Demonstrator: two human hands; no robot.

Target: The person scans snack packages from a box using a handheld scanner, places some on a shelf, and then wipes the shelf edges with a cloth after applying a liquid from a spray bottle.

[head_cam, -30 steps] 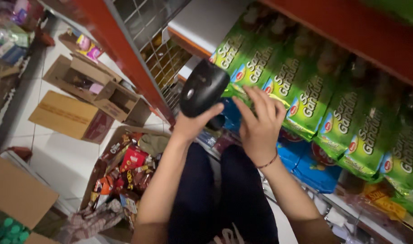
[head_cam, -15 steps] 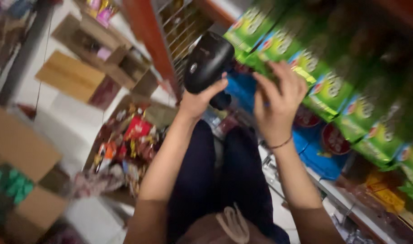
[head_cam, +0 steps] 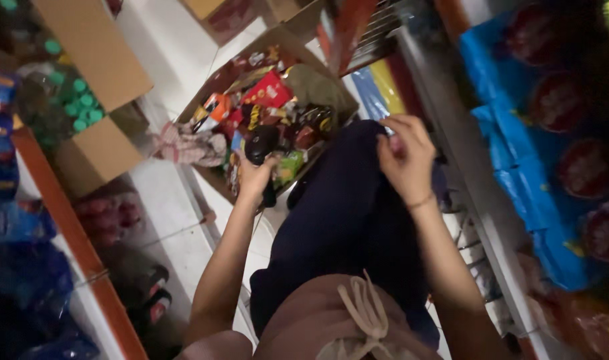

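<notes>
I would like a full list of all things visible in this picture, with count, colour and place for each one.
handheld scanner: one, black, in the left hand, over the snack box
open carton of snack packets: one, brown with red, orange and green packs, on the floor ahead
carton of green-capped bottles: one, brown, upper left
blue packets: several, on the shelf at right
floor tiles: white, centre left
left hand: gripping the scanner
right hand: raised over the dark trouser knee, fingers curled; whether it holds something I cannot tell

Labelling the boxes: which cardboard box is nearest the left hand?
The open snack box, full of mixed packets, right beside the left hand holding the black scanner. The bottle box sits farther left.
</notes>
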